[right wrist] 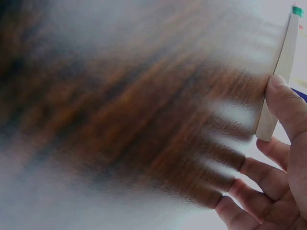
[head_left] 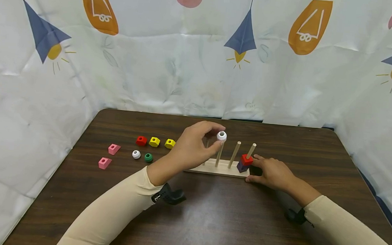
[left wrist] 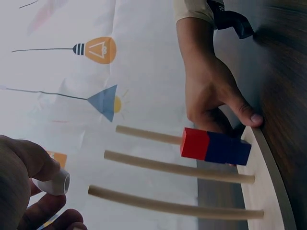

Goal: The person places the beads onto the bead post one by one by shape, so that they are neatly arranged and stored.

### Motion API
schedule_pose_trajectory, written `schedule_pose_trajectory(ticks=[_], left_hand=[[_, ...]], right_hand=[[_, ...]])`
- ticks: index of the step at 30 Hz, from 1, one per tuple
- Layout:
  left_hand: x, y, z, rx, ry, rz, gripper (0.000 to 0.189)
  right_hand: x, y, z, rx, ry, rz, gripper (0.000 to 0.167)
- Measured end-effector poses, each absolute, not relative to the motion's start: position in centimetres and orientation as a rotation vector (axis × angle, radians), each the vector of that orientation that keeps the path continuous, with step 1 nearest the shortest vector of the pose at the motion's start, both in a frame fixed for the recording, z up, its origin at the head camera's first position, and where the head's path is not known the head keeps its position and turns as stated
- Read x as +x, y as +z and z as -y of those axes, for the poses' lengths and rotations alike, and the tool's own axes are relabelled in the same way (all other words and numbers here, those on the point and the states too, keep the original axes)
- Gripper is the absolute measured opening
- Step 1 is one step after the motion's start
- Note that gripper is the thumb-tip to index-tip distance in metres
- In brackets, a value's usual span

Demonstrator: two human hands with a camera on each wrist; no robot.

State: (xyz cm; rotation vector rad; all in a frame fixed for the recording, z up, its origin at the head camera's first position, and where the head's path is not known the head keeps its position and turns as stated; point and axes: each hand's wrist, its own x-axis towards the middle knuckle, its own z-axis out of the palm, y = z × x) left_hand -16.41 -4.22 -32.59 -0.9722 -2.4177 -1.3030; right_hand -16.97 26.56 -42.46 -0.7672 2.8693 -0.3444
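Note:
My left hand (head_left: 191, 145) pinches a white bead (head_left: 221, 136) between thumb and fingertips. In the head view the bead overlaps the top of one upright peg on a wooden peg board (head_left: 216, 171). A red block (head_left: 247, 160) sits on a dark purple-blue block (head_left: 242, 167), both threaded on the rightmost peg. My right hand (head_left: 274, 174) grips that end of the board, its thumb (right wrist: 283, 93) on the front edge and its other fingers round the end and behind. The left wrist view shows the white bead (left wrist: 56, 183) held off to the side of the bare pegs.
Left of the board lie a red block (head_left: 141, 140), two yellow blocks (head_left: 154, 142), two pink blocks (head_left: 113, 149), a white bead (head_left: 136, 154) and a green bead (head_left: 148, 157). They rest on a dark wood-grain table (head_left: 202, 221), with a printed curtain (head_left: 145, 69) behind.

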Motion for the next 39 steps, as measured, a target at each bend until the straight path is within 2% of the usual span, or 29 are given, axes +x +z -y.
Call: schedule_pose_trajectory(ticks=[20,39], left_hand=[[-16.3,-32.6,0.0,-0.926,-1.237,2.511,0.026],[-15.9,-34.8,-1.6,-0.764,-1.254,2.538,0.029]], right_hand=[[-17.0,-42.3,-26.5,-0.78,-0.375,-2.853,0.072],[-17.1,-42.4,-26.6,-0.787,-0.384,-2.851,0.071]])
